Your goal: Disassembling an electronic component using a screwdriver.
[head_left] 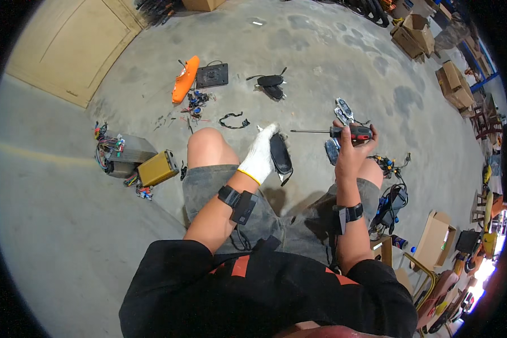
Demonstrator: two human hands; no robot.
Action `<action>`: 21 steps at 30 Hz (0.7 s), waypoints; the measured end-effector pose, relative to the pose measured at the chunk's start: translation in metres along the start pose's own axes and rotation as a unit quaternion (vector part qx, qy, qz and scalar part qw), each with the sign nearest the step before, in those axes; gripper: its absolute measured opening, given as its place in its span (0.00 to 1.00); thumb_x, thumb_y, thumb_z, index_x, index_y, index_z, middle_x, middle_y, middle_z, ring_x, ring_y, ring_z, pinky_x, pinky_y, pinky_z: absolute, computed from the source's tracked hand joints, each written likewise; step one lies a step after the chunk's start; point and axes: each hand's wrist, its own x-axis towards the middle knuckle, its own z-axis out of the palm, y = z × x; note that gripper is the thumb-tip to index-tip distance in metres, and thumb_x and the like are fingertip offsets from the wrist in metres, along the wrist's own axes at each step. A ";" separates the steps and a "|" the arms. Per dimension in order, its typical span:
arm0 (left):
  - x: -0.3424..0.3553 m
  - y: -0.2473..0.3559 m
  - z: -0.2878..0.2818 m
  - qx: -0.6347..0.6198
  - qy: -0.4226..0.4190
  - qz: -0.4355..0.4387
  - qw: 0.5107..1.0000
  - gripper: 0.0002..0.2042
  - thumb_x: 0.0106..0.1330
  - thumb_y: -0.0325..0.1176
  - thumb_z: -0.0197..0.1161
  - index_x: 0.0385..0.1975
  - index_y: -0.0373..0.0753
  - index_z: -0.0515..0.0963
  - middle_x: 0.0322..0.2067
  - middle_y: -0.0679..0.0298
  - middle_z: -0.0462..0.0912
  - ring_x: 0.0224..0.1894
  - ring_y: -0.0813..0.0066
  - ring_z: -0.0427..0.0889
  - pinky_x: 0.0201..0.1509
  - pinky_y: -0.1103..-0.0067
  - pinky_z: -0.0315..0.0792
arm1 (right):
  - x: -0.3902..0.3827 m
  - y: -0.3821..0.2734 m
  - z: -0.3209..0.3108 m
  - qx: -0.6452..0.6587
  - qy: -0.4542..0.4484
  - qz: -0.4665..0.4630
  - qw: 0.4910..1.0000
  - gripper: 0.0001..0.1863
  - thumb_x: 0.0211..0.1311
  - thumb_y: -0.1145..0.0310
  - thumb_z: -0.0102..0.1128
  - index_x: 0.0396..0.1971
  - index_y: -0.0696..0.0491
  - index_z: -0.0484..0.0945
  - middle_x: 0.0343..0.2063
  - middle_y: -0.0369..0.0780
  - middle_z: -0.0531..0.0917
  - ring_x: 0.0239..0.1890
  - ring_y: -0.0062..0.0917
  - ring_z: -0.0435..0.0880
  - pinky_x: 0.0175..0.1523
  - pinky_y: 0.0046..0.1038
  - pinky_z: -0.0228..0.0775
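Observation:
My left hand (260,155), in a white knit glove with a yellow cuff, is closed on the edge of a black oblong part (280,153) with a short cable at its lower end. What the part is, I cannot make out. Bare, my right hand (352,146) grips a screwdriver (315,131) by its black and red handle; the shaft points left, its tip apart from the black part. Beyond my right hand lie silver oblong pieces (343,108), and a similar one (332,151) rests just left of it. Two black oblong parts (271,83) with silver edges sit farther ahead.
Ahead left are an orange curved shell (186,80), a black square box (212,75), tangled small wiring (197,102) and a black cable (234,120). Gold (158,168) and grey (130,149) metal boxes with wires stand left. A black wired unit (393,203) and cardboard tray (435,239) lie right.

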 end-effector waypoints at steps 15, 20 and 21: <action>0.000 0.000 0.002 0.022 0.020 -0.003 1.000 0.10 0.68 0.42 0.58 0.34 0.43 0.74 0.26 0.61 0.78 0.25 0.63 0.80 0.30 0.66 0.79 | -0.007 0.011 0.005 -0.091 -0.058 -0.041 0.993 0.36 0.63 0.80 0.61 0.63 0.53 0.48 0.46 0.45 0.72 0.46 0.39 0.84 0.53 0.37 0.76; 0.000 0.001 -0.001 0.034 0.020 -0.036 0.999 0.11 0.68 0.43 0.59 0.34 0.41 0.74 0.26 0.61 0.78 0.25 0.63 0.80 0.30 0.68 0.78 | -0.009 0.011 0.005 -0.086 -0.068 -0.051 0.993 0.36 0.62 0.81 0.61 0.63 0.51 0.49 0.47 0.45 0.71 0.45 0.41 0.85 0.52 0.38 0.77; 0.001 0.001 -0.001 0.037 0.022 -0.041 0.998 0.11 0.68 0.43 0.60 0.33 0.41 0.74 0.26 0.61 0.78 0.25 0.63 0.80 0.30 0.68 0.78 | -0.008 0.011 0.005 -0.085 -0.068 -0.054 0.993 0.37 0.62 0.82 0.61 0.63 0.50 0.49 0.47 0.45 0.71 0.45 0.41 0.85 0.52 0.39 0.77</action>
